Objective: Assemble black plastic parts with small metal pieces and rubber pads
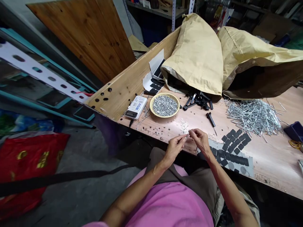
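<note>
My left hand (174, 147) and my right hand (200, 140) meet fingertip to fingertip over the table's front edge. Both are closed in a pinch on something small and pale that I cannot make out. Just beyond the fingers lies a patch of small metal rings (184, 125). A yellow bowl (152, 112) full of small shiny metal pieces stands behind and to the left. Behind the right hand, a black plastic part with a metal pin (210, 120) lies on the table. Rows of black rounded pads (233, 157) rest on a grey sheet to the right.
A heap of metal pins (255, 118) lies at the right. Two paper sacks (201, 53) stand at the back, with black plastic parts (201, 100) spilling out. A white device (136, 106) with a cable sits by the wooden side board (132, 78). A dark blue box (294, 130) stands far right.
</note>
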A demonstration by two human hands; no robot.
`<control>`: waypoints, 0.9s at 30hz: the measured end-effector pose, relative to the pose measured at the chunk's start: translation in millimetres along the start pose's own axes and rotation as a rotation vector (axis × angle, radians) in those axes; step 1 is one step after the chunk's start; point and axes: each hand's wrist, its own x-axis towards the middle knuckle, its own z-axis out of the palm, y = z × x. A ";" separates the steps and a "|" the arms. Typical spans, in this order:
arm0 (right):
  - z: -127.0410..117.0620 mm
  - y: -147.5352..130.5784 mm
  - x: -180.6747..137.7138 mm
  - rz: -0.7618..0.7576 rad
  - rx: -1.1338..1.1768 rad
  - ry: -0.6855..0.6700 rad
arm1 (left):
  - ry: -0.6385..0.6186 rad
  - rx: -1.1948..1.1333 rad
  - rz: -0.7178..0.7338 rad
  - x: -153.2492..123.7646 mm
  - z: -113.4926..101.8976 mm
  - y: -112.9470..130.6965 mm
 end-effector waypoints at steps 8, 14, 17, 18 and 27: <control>-15.4 -13.5 -26.7 -0.017 0.336 0.124 | -0.097 0.062 0.078 -3.3 11.5 2.8; -37.3 -8.7 -28.5 -0.081 0.321 -0.027 | -0.219 0.126 0.014 -7.7 9.3 9.5; -51.8 -3.4 -27.5 -0.010 0.376 -0.213 | -0.273 0.261 0.063 -9.5 7.0 14.0; -56.4 -2.1 -27.6 0.012 0.379 -0.262 | -0.285 0.301 0.091 -10.0 6.8 15.3; -86.0 -16.6 -34.1 -0.116 0.092 -0.360 | -0.448 0.285 -0.031 -12.0 11.3 16.3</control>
